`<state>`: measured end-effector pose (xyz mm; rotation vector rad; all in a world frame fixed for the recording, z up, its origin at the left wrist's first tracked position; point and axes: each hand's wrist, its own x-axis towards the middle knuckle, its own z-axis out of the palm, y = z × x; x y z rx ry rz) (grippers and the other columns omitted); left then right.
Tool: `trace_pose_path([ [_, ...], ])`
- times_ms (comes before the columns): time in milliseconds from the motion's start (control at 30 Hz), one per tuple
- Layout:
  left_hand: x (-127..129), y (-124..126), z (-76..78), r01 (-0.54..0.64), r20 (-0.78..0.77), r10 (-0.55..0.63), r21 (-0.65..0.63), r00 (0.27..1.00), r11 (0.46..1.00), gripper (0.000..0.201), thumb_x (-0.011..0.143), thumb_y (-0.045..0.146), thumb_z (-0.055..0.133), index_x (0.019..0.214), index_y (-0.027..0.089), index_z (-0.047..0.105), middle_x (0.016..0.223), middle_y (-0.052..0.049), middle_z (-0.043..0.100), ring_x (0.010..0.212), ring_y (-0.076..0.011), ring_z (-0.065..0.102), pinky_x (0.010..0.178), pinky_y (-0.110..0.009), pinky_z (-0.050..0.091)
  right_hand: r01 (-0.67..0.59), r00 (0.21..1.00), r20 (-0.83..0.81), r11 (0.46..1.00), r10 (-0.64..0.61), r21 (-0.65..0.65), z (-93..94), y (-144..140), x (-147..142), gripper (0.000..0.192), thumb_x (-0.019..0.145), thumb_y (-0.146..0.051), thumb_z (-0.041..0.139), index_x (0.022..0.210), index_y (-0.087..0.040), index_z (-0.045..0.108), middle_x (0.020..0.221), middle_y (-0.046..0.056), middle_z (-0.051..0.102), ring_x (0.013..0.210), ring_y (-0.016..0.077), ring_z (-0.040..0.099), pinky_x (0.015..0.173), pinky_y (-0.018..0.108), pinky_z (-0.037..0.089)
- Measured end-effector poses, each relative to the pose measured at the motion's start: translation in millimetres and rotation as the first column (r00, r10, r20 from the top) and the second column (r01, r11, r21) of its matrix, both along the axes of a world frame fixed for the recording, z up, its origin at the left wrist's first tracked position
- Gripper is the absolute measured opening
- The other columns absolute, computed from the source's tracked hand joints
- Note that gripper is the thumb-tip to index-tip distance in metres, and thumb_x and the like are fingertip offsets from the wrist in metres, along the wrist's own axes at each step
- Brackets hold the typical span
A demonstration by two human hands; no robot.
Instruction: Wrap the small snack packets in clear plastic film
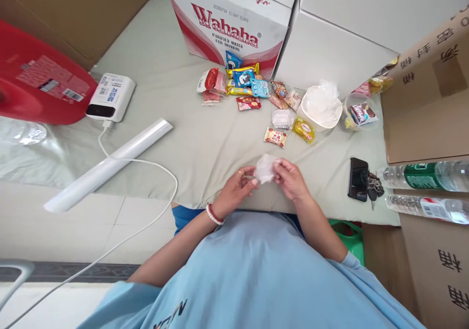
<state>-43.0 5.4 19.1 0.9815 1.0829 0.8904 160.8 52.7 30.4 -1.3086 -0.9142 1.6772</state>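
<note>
In front of my body, my right hand (291, 178) pinches a thin, crumpled, whitish see-through plastic piece (265, 168) at its right edge. My left hand (236, 190), with a beaded bracelet (213, 214) at the wrist, is at the other side of the plastic, thumb and fingers apart. Its fingertips are close to the left edge; whether they touch it I cannot tell. Just beyond the hands lie a cream-coloured snack packet (275, 137), a yellow packet (304, 130) and a clear-wrapped white packet (283, 119). A white bowl (302, 116) holds crumpled clear plastic.
Several snack packets (244, 78) lie before a Wahaha carton (234, 26). A clear tub (373, 107) holds snacks. At right are a phone (358, 178), keys (374, 187) and plastic bottles (421, 176). A white tube (110, 165), cable (161, 165) and white device (112, 97) lie left.
</note>
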Motion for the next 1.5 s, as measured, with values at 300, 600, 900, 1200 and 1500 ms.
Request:
trace_pose_path([
  [300,24,-7,-15.5,-0.154,0.046,0.16,-0.111,0.986,0.982,0.037,0.081,0.055,0.076,0.082,0.02,0.063,0.072,0.002,0.064,0.064,-0.014,0.06,0.062,-0.028,0.047,-0.206,0.931,0.352,0.937,0.098,0.284,-0.6,-34,11,0.05,0.074,-0.047,0.088,0.116,-0.03,0.068,0.12,0.007,0.061,0.09,0.0189,0.059,0.073,0.032,0.054],
  [600,6,-7,-6.8,-0.099,0.173,0.118,-0.116,0.978,0.988,0.037,0.073,0.043,0.088,0.09,0.018,0.067,0.083,-0.002,0.072,0.079,-0.0167,0.067,0.08,-0.034,0.054,-0.189,0.977,0.146,0.951,0.156,0.246,-11.7,-48,-13,0.019,0.087,-0.041,0.078,0.099,-0.027,0.072,0.096,0.003,0.069,0.088,0.0191,0.066,0.084,0.035,0.055],
  [900,29,-22,-22.6,-0.172,0.236,0.213,-0.183,0.948,0.968,0.045,0.07,0.056,0.086,0.08,0.018,0.064,0.072,0.001,0.065,0.066,-0.0126,0.059,0.066,-0.028,0.049,0.133,0.97,-0.178,0.977,-0.163,-0.169,-5.5,-41,22,0.033,0.068,-0.036,0.092,0.082,-0.023,0.065,0.068,-0.005,0.059,0.059,0.0104,0.055,0.057,0.024,0.05],
  [1200,-10,-12,2.5,-0.254,-0.216,0.314,0.266,0.924,0.93,0.03,0.088,0.045,0.072,0.105,0.022,0.064,0.101,-0.005,0.063,0.09,-0.0173,0.062,0.078,-0.031,0.053,0.188,0.935,-0.281,0.975,-0.214,-0.117,-4.5,-39,1,0.028,0.072,-0.037,0.087,0.083,-0.024,0.065,0.069,-0.005,0.054,0.06,0.0096,0.05,0.053,0.022,0.043],
  [1500,25,-7,-1.4,0.073,-0.294,-0.003,0.226,0.956,0.971,0.018,0.09,0.038,0.068,0.094,0.022,0.075,0.092,-0.005,0.073,0.085,-0.0198,0.067,0.081,-0.035,0.05,0.098,0.968,-0.219,0.99,-0.118,-0.101,11.9,-45,10,0.032,0.071,-0.041,0.09,0.081,-0.023,0.066,0.072,-0.004,0.059,0.061,0.0104,0.05,0.058,0.024,0.045],
])
